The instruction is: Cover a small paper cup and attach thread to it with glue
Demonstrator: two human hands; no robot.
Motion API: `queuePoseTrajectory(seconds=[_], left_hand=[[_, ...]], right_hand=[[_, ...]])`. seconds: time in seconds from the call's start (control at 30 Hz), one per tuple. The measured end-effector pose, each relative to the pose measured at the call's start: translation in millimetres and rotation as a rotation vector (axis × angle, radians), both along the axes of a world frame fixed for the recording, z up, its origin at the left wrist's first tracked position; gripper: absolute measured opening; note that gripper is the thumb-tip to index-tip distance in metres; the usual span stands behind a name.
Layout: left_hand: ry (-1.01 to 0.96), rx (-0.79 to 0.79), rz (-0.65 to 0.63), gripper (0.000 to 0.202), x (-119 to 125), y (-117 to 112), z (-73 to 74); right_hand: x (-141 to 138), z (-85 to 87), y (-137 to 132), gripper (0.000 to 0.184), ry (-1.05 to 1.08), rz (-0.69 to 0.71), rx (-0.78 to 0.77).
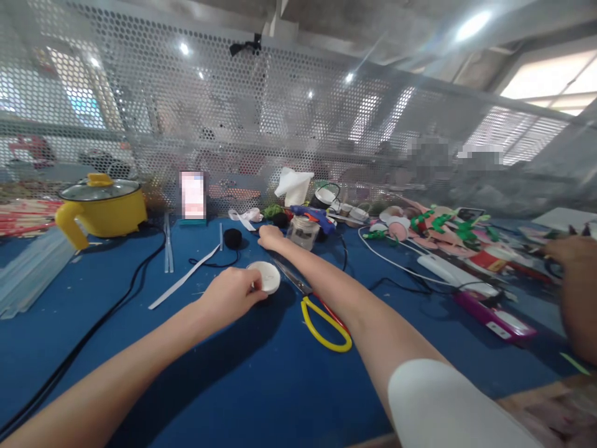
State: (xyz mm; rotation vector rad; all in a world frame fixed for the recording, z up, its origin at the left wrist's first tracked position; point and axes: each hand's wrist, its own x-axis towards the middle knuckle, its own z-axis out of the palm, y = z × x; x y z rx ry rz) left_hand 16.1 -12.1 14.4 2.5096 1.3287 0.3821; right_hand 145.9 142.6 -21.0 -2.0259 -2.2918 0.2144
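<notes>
My left hand (236, 291) pinches the edge of a small white round piece (267, 277), a shallow disc or cup, held just over the blue table. Further off, my right hand (270, 238) is closed, its fingertips turned away, so what they hold is hidden. It is near a white ribbon (242, 219) and a black ball (280, 219), left of a clear jar (303, 233). Scissors with yellow and red handles (325, 339) lie partly under my right forearm. Another black ball (232, 238) with a cord sits left of my right hand.
A yellow pot (112, 214) stands at the left, beside black cables. A lit phone (193, 196) stands at the back. Blue glue gun (313, 218), white power strip (454, 275) and purple box (494, 317) are rightward. Another person's hand (571, 255) works at far right.
</notes>
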Motion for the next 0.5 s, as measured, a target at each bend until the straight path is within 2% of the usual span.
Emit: queuePoseTrajectory(seconds=[0.13,0.3,0.4,0.47,0.5], left_hand=[[-0.022,0.003,0.012,0.011,0.7,-0.9,-2.3],[-0.165,0.071,0.049,0.017,-3.6,1.4,3.7],[-0.284,0.165,0.124,0.019,-14.2,7.6,14.8],[-0.387,0.228,0.210,0.021,-22.3,11.1,23.8],[-0.436,0.255,0.251,0.021,-25.6,11.8,28.1]], right_hand=[[-5.3,5.9,8.0,0.031,0.102,-0.066,0.120],[-4.7,32.7,1.6,0.028,0.247,-0.054,0.308],[3.1,56.9,-19.3,0.026,0.321,-0.007,0.406],[11.7,75.8,-43.8,0.025,0.382,0.037,0.487],[16.9,85.4,-59.3,0.022,0.500,0.089,0.563]])
